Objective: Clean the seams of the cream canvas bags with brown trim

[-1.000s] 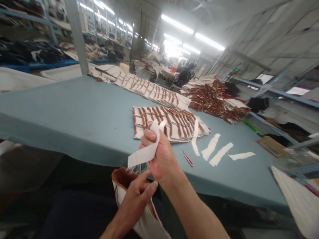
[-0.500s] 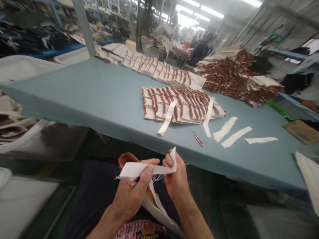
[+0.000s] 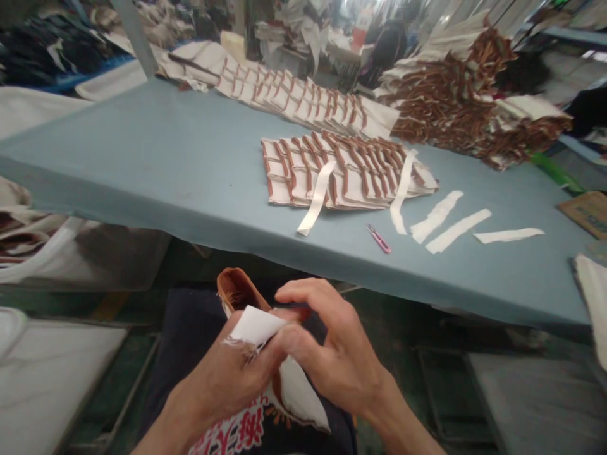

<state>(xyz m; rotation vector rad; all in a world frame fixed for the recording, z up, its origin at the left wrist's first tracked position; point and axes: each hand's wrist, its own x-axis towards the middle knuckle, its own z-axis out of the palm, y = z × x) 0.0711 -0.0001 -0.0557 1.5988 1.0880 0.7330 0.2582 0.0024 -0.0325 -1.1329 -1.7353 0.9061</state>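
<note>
My left hand is closed around a brown-and-white fabric piece over my lap. Its thumb pins a short white cloth strip with a frayed lower edge. Curled over from the other side, my right hand has its thumb at the strip's right end, against my left thumb. Its index finger bends above my left fingertips, and the rest of the strip is hidden between the hands. Below them hangs the white part of the fabric piece.
On the blue-covered table lie a stack of white pieces with brown edging, several loose white strips and pink thread snips. A longer row of pieces and a brown-white heap are behind.
My right hand has moved left, from holding the strip's stretched end to curling over my left hand. Less of the strip shows now. The view has tilted downward.
</note>
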